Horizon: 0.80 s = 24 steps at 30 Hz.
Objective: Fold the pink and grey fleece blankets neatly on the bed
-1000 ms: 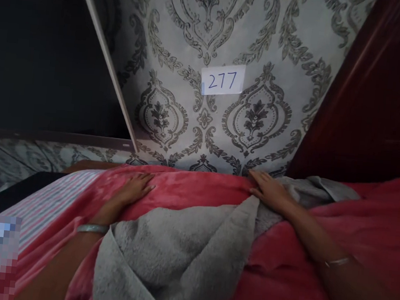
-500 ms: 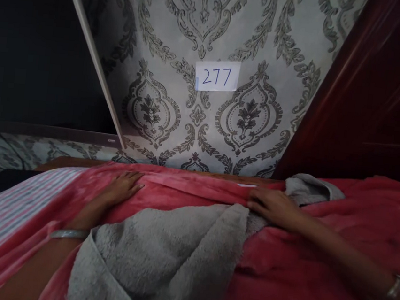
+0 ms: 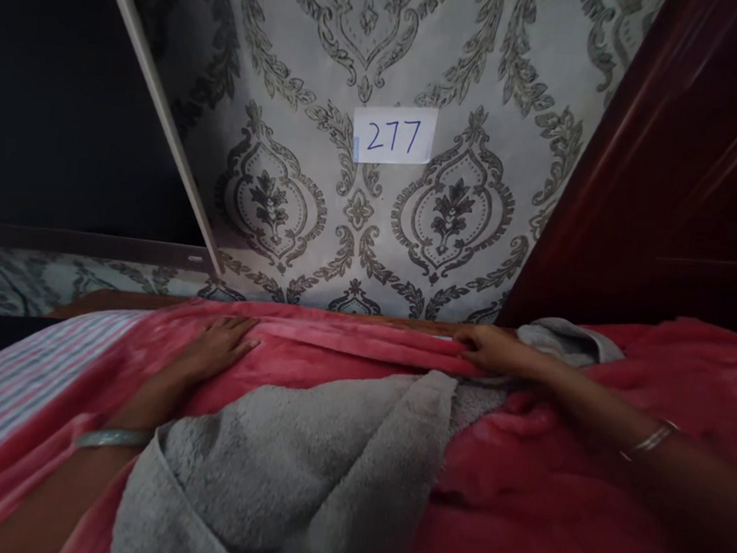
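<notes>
A red plush blanket spreads across the surface before me. My left hand lies flat on it at the left, fingers stretched toward the far edge. At the blanket's far edge on the right, my right hand pinches a raised fold of the red cloth. Between my arms a grey towel lies bunched in loose folds. Another grey cloth piece sits just beyond my right hand; whether it joins the towel is hidden. A bangle circles each wrist.
A striped sheet shows at the left. Behind stands a patterned wall with a paper label reading 277. A dark screen is at the left, a dark red wooden panel at the right.
My right hand has moved up toward the far edge and lifted a fold of the blanket there. My left hand stays flat in place. The view has shifted slightly.
</notes>
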### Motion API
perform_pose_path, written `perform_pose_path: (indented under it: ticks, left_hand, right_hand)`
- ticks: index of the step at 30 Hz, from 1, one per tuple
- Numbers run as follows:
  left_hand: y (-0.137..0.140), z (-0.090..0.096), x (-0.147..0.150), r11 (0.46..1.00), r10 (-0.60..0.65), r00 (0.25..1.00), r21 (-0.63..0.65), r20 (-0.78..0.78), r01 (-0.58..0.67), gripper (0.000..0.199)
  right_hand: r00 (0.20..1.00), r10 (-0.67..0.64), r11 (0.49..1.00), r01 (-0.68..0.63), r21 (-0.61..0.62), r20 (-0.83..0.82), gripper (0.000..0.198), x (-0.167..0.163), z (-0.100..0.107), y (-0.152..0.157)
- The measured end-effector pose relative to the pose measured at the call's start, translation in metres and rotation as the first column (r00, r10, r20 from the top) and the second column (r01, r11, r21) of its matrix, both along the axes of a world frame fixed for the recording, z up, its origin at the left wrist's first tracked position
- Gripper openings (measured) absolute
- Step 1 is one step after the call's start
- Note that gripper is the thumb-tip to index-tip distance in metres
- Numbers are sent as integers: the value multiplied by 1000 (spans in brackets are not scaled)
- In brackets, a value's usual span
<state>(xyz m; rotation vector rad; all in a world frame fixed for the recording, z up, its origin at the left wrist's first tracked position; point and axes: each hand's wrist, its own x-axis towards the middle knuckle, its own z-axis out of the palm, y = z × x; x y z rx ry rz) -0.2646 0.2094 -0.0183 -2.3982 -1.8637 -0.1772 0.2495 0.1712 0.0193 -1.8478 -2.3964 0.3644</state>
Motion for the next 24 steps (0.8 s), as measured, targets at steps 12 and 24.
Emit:
perform_pose_path:
  ticks: [12,24]
  left_hand:
    - [-5,6,5,967,247,969,-54,-18,-248,61]
    - [7,27,-6,903,428,902,-24,-50,-429,54]
  right_hand:
    - [953,-280,922,233,310,119,32,-12,-39,50]
    - [993,-121,968,122,219,-15,30,21,-87,83]
